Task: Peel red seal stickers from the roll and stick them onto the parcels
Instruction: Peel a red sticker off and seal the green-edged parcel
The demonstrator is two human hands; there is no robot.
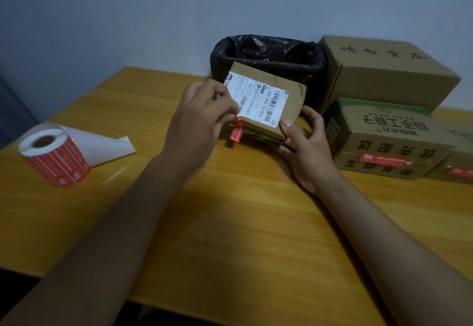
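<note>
A small brown parcel (294, 95) with a white shipping label stands tilted on the wooden table (230, 223). My right hand (302, 141) grips its near right corner, thumb on top. My left hand (202, 115) pinches the top end of a red seal sticker (236, 131) at the parcel's near left corner; the sticker hangs down over the edge. The sticker roll (55, 154) lies on its side at the far left, with a strip of bare white backing paper (102, 143) trailing from it.
A bin lined with a black bag (268, 54) stands behind the parcel. Three cardboard boxes sit at the right: a plain one (384, 72) on top at the back, a printed one (384, 141) with a red sticker, and one (458, 166) cut off by the frame edge.
</note>
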